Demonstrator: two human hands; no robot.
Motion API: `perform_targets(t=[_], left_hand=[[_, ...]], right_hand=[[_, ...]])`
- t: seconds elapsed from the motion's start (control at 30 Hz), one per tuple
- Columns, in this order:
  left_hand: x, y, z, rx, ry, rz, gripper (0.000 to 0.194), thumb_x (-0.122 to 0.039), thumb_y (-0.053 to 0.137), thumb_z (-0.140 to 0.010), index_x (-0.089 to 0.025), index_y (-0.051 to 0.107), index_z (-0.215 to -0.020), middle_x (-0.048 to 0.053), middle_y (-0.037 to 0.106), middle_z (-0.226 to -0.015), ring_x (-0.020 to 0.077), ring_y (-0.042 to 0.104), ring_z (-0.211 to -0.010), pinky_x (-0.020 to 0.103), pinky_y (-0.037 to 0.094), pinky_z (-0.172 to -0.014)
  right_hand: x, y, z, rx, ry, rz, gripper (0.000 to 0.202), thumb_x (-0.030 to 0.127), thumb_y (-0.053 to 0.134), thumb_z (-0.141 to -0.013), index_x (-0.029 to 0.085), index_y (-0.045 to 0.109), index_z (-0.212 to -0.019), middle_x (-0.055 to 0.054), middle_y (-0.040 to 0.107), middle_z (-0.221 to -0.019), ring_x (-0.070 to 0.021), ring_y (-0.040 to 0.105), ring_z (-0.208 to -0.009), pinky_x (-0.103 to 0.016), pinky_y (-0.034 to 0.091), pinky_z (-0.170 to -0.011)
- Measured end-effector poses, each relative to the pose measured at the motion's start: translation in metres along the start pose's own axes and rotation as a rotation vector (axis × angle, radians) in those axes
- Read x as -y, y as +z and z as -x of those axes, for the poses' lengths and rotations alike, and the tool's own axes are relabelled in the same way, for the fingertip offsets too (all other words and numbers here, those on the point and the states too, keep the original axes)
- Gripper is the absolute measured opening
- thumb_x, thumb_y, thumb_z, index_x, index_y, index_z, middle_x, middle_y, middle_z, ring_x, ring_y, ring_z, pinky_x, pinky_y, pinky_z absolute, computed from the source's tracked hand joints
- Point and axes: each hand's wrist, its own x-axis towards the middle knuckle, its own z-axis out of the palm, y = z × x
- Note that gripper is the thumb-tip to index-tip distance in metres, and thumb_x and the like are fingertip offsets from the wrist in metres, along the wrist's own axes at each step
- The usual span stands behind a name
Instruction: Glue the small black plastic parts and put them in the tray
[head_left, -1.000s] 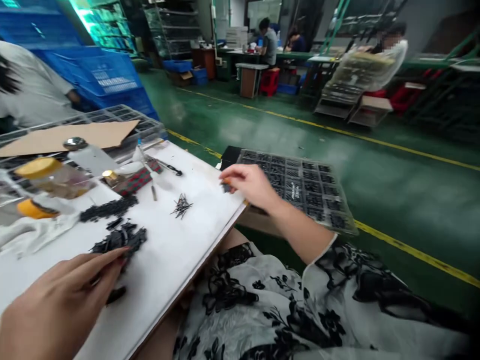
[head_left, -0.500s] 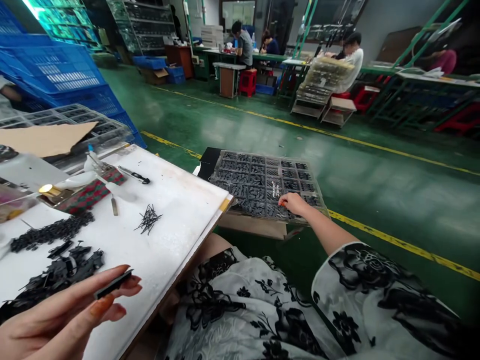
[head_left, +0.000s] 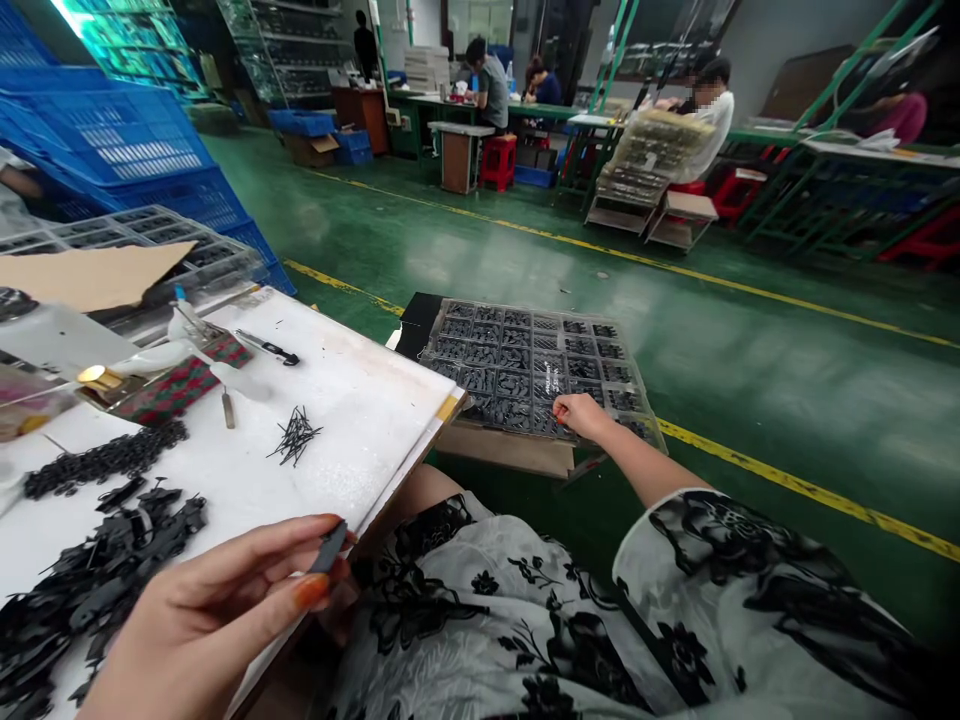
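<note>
Between its thumb and fingers my left hand (head_left: 240, 595) pinches a small flat black part (head_left: 328, 548), over the near edge of the white table (head_left: 360, 400). Stretched out to the right, my right hand (head_left: 583, 414) has its fingers closed over the compartmented tray (head_left: 551, 372) of small black parts; whatever is in its fingertips is too small to name. On the table lie a heap of black parts (head_left: 142, 540), a pile of small black rings (head_left: 112, 458) and a loose bunch of thin black pins (head_left: 297, 436).
A black-handled tool (head_left: 268, 348) and a patterned box (head_left: 187, 380) lie farther back on the table. Blue crates (head_left: 135, 140) stand at the left. Across the green floor, people sit at benches near red stools (head_left: 497, 163).
My left hand has moved right with the black part, away from the heap and to the table's edge. My right hand has shifted slightly left and down over the tray.
</note>
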Motion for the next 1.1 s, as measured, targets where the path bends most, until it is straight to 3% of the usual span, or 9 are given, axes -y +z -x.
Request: perform_targets(t=[0.13,0.23,0.33,0.4,0.53,0.63,0.77,0.9,1.1], left_hand=[[0.006,0.023,-0.005,0.236,-0.024,0.044,0.043,-0.028,0.085,-0.063,-0.019,0.068,-0.101,0.008,0.072,-0.087,0.0213,0.069,-0.074,0.023,0.058,-0.06],[0.006,0.055,-0.014,0.376,-0.004,0.068,0.044,-0.026,0.082,-0.067,-0.017,0.063,-0.105,0.008,0.07,-0.088,0.0181,0.067,-0.077,0.021,0.056,-0.063],[0.012,0.092,-0.025,0.41,-0.004,0.096,0.051,-0.027,0.083,-0.064,-0.016,0.059,-0.108,0.006,0.069,-0.085,0.0145,0.065,-0.075,0.02,0.053,-0.066],[0.021,0.112,-0.032,0.416,-0.013,0.121,0.057,-0.028,0.084,-0.062,-0.015,0.056,-0.11,0.007,0.069,-0.087,0.0142,0.065,-0.075,0.021,0.053,-0.068],[0.041,0.136,-0.041,0.436,0.005,0.148,0.062,-0.029,0.082,-0.063,-0.015,0.051,-0.114,0.007,0.07,-0.085,0.0134,0.064,-0.071,0.022,0.052,-0.067],[0.05,0.141,-0.043,0.421,0.012,0.118,0.065,-0.027,0.081,-0.061,-0.016,0.051,-0.118,0.01,0.069,-0.099,0.0147,0.065,-0.076,0.025,0.053,-0.071],[0.048,0.128,-0.038,0.409,0.058,0.01,0.057,-0.028,0.077,-0.067,-0.02,0.055,-0.119,0.011,0.063,-0.118,0.0161,0.065,-0.085,0.026,0.053,-0.074],[0.033,0.09,-0.021,0.441,0.107,-0.082,0.034,-0.036,0.069,-0.079,-0.018,0.064,-0.108,0.005,0.067,-0.081,0.0144,0.06,-0.074,0.02,0.048,-0.063],[0.009,0.028,0.013,0.107,0.2,-0.069,0.024,-0.028,0.075,-0.076,-0.019,0.07,-0.098,0.007,0.071,-0.096,0.0204,0.066,-0.08,0.023,0.053,-0.063]], right_hand=[[0.026,-0.017,0.015,-0.106,-0.045,-0.075,0.02,0.033,0.059,-0.09,0.014,0.064,-0.095,-0.007,0.066,-0.095,-0.0173,0.063,-0.088,-0.035,0.052,-0.079],[0.066,-0.031,0.039,-0.099,-0.158,-0.213,0.019,0.034,0.058,-0.089,0.017,0.065,-0.09,-0.007,0.069,-0.085,-0.0182,0.066,-0.083,-0.029,0.05,-0.073],[0.115,-0.034,0.076,0.034,-0.338,-0.373,0.024,0.039,0.054,-0.09,0.022,0.066,-0.102,-0.003,0.072,-0.092,-0.0138,0.068,-0.078,-0.024,0.051,-0.064],[0.143,-0.027,0.101,0.152,-0.529,-0.554,0.028,0.038,0.067,-0.081,0.021,0.067,-0.103,-0.003,0.072,-0.092,-0.0138,0.068,-0.078,-0.022,0.051,-0.062],[0.167,-0.003,0.126,0.014,-0.652,-0.741,0.016,0.029,0.073,-0.075,0.016,0.072,-0.085,-0.004,0.068,-0.085,-0.0117,0.063,-0.067,-0.021,0.05,-0.059],[0.151,0.002,0.114,-0.006,-0.495,-0.669,0.014,0.027,0.069,-0.078,0.017,0.074,-0.087,-0.003,0.07,-0.084,-0.0122,0.065,-0.067,-0.021,0.05,-0.058],[0.099,-0.019,0.07,-0.009,-0.244,-0.355,0.019,0.023,0.059,-0.086,0.022,0.073,-0.099,-0.001,0.074,-0.09,-0.0133,0.068,-0.076,-0.023,0.052,-0.067],[0.036,-0.036,0.029,-0.104,-0.041,-0.113,0.011,0.019,0.06,-0.087,0.017,0.07,-0.091,-0.006,0.072,-0.092,-0.0168,0.066,-0.089,-0.031,0.05,-0.083],[-0.008,-0.017,0.005,-0.012,0.118,0.142,0.024,0.034,0.055,-0.093,0.016,0.063,-0.108,-0.007,0.064,-0.11,-0.0172,0.062,-0.095,-0.037,0.053,-0.084]])
